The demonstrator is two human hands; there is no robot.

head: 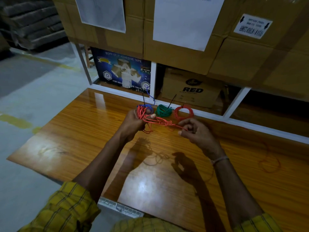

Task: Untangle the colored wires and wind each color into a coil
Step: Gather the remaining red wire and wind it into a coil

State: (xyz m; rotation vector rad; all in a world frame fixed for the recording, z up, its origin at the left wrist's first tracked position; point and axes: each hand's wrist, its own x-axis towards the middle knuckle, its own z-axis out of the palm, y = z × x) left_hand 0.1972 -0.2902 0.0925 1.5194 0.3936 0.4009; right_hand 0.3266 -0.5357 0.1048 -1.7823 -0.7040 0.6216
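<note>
Gripping the tangled orange wire (157, 122) above the table (70, 131), my left hand (133, 121) bunches its loops while my right hand (192, 129) pinches a limp, springy, snag-prone strand.

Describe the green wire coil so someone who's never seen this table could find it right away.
Look along the far edge of the glossy wooden table, just in front of the white shelf frame. Three wire bundles sit there in a row; the green coil is the middle one. It is a small tight bundle, unlike the open red ring to its right.
</note>
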